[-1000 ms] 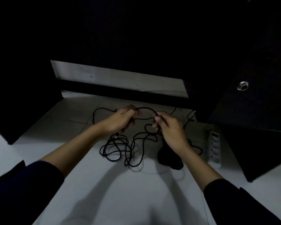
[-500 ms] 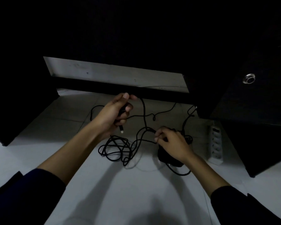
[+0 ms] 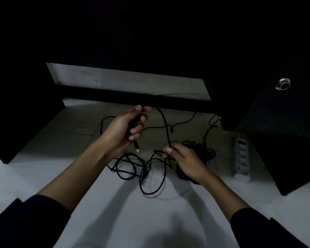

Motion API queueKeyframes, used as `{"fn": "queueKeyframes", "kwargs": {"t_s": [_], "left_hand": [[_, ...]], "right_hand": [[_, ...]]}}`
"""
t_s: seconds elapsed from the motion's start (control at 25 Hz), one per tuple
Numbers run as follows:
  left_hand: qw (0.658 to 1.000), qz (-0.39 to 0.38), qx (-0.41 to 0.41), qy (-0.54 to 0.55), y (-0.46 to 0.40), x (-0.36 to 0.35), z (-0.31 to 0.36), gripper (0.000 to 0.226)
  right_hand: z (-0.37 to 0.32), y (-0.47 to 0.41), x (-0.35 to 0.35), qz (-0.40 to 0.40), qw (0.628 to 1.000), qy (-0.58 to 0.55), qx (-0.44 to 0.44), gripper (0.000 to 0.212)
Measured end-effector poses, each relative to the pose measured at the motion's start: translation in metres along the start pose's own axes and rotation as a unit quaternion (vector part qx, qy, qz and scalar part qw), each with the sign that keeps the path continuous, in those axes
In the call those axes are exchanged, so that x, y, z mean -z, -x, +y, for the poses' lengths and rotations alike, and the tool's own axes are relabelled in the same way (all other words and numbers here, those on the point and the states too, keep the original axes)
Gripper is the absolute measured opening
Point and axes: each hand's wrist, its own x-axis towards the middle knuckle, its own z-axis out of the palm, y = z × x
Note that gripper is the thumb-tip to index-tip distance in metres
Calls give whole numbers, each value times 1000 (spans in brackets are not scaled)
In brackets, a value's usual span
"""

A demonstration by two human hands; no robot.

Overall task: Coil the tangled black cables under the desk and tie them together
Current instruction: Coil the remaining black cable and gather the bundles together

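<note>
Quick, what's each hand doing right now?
Left hand: grips a black cable, plug end hanging below.
Right hand: pinches the same cable lower down.

Tangled thin black cables (image 3: 132,169) vanish partly beneath the right hand (image 3: 184,160), which also covers most of a black bundle (image 3: 202,151). Dark sleeves (image 3: 25,224) are cropped by the bottom edge.

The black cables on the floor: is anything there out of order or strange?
Yes. The black cables lie in loose, crossing loops on the white floor, not yet coiled or tied. One connector end dangles below the left hand. No damage shows.
</note>
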Motion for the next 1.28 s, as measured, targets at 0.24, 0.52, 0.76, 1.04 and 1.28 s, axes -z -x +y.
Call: {"fn": "queueKeyframes", "kwargs": {"t_s": [0.24, 0.52, 0.76, 1.04, 1.28], "left_hand": [[993, 92, -4, -80, -3, 5, -17, 28], [983, 57, -22, -170, 0, -6, -36, 38], [974, 27, -64, -217, 8, -13, -48, 20], [975, 58, -17, -215, 4, -19, -54, 36], [996, -10, 59, -71, 9, -30, -55, 36]], "right_hand": [[-40, -3, 0, 86, 990, -106, 27, 26], [-64, -15, -21, 101, 962, -250, -34, 38], [-63, -3, -31, 155, 954, -252, -43, 24], [-39, 18, -35, 101, 972, -212, -24, 16], [6, 54, -23, -41, 994, -103, -14, 21]]}}
